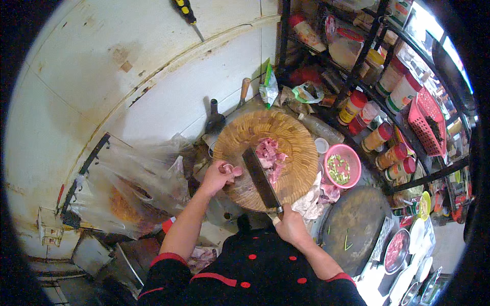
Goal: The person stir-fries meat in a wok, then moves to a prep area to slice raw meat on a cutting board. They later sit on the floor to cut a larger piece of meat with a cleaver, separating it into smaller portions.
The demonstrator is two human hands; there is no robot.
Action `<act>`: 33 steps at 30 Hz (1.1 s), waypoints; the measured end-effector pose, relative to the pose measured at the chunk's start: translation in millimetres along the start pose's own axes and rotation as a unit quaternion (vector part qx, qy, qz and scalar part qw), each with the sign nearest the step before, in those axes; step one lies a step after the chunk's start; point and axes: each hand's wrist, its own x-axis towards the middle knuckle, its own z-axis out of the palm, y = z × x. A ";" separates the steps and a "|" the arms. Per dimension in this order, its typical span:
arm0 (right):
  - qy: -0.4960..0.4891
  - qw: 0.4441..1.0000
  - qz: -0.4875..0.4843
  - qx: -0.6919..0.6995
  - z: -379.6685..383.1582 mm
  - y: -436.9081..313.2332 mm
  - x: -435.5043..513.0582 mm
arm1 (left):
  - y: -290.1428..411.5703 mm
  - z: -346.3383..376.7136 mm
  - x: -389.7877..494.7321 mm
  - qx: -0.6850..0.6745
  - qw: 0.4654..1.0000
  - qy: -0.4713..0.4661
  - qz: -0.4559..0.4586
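Note:
A round wooden chopping block (296, 168) stands before me. My right hand (290, 225) grips the handle of a cleaver (261, 178), whose wide dark blade lies slantwise over the block. Cut pieces of raw pink meat (268, 151) are heaped just right of the blade, and the blade hides part of the block beneath it. At the block's left edge my left hand (216, 176) pinches a small piece of raw meat (234, 170) between its fingers. The hand partly covers that piece.
Right of the block are a pink bowl (359, 168) of chopped green vegetable, a crumpled white cloth (309, 202) and a second, dark round board (354, 229). Spice jars (377, 137) line a black metal rack (337, 76). Plastic sheeting (141, 187) hangs on the left.

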 end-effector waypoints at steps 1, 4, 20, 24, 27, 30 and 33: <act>0.017 1.000 -0.019 0.000 1.2 -2.4 1.8 | -2.5 0.3 -4.0 0.085 0.995 0.047 0.013; 0.049 0.997 -0.053 0.002 -4.6 -18.4 11.6 | 20.4 16.8 -25.3 0.134 0.982 0.128 0.024; -0.013 0.987 -0.072 -0.141 30.4 -43.9 45.1 | -20.1 20.1 -50.8 0.241 0.922 0.301 0.029; -0.010 0.984 -0.087 -0.156 31.2 -49.8 49.9 | -29.4 18.5 -56.0 0.279 0.912 0.286 0.088; -0.002 0.985 -0.121 -0.126 15.2 -66.9 48.0 | -57.5 24.6 -56.3 0.139 0.940 0.297 0.088; 0.030 0.987 -0.113 -0.112 -8.0 -86.8 38.3 | -28.5 36.1 -72.1 0.204 0.934 0.287 0.065; 0.016 0.988 -0.084 -0.129 0.6 -104.6 37.8 | -58.6 31.1 -63.2 0.174 0.935 0.291 0.108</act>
